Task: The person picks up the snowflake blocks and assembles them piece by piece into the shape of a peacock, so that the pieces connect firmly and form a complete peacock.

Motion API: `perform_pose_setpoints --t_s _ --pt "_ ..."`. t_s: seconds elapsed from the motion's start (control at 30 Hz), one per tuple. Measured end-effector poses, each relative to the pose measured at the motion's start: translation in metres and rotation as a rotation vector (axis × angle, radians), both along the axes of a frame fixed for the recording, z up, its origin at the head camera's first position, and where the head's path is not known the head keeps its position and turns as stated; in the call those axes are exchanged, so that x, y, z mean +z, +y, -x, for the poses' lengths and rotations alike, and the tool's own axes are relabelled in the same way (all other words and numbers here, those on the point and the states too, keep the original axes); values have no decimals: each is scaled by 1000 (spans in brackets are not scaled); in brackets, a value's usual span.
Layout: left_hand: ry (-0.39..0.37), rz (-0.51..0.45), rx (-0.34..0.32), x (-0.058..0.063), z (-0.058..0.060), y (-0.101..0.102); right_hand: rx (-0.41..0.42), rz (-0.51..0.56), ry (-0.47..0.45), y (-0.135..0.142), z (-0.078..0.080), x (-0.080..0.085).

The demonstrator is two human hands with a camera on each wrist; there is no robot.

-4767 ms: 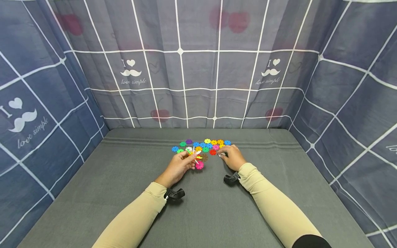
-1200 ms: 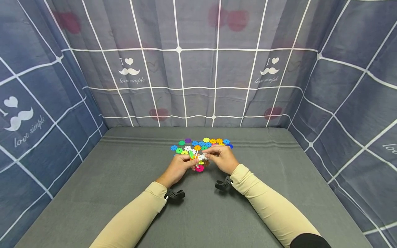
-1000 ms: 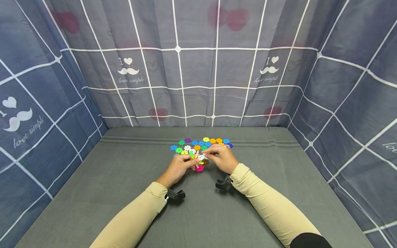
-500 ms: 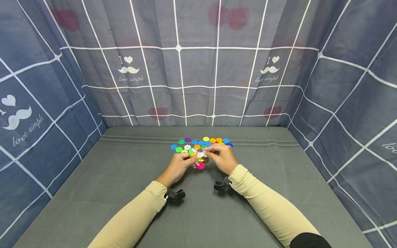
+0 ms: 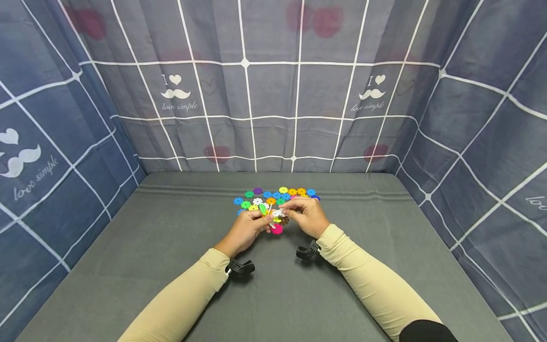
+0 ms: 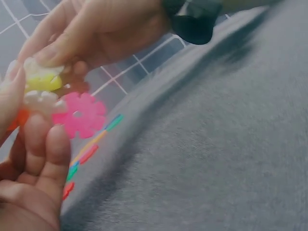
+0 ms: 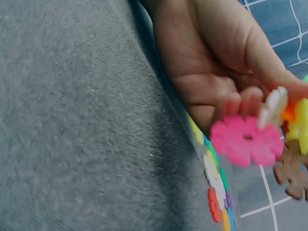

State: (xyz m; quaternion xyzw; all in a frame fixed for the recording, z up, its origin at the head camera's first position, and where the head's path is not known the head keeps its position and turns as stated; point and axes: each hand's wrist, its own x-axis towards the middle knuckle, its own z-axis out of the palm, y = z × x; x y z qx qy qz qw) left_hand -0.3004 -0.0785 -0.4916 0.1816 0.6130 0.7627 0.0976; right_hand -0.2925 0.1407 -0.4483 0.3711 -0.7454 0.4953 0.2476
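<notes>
My left hand [image 5: 247,229] grips a joined cluster of notched, flower-shaped plastic discs just above the table. On the cluster I see a pink disc [image 7: 248,140], a brown disc [image 7: 292,174], a yellow disc [image 7: 301,122] and a white disc [image 7: 272,107], plus bits of orange and green. Thumb and fingers of my right hand [image 5: 308,217] pinch another white disc [image 6: 36,72] against the cluster's right side, by the yellow disc. Fingers partly hide where the discs join.
Several loose discs lie flat behind my hands, among them a purple disc [image 5: 258,191], a yellow disc [image 5: 283,190] and a blue disc [image 5: 311,192]. They rest on a grey cloth-covered table [image 5: 273,294]. Checked curtains [image 5: 273,95] stand behind and at both sides.
Since the oldest frame, my right hand has moved left from the loose discs to the cluster, with a white disc in its fingers. Over the last second both hands have stayed nearly still.
</notes>
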Motion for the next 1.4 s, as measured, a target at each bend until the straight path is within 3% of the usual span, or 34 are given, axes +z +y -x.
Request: perform_pose_setpoints --t_s 0.13,0.23,0.33,0.47,0.57,0.87,1.13,1.4 --pt "15 40 -29 -1 2 -1 -10 -39 -10 6 8 -11" --pt "72 128 11 -1 3 0 -18 -57 1 7 8 -12" --pt "106 168 51 0 2 1 15 -19 -47 6 3 -6" --pt "156 190 88 3 1 1 64 33 -121 6 -5 8" --pt "221 207 110 7 2 0 72 27 -113 7 -5 14" --pt "316 181 194 10 5 -4 63 85 -165 14 -3 19" --pt "366 227 155 11 4 -4 119 65 -190 6 -9 22" --pt "383 249 167 10 5 -4 97 24 -186 5 -13 27"
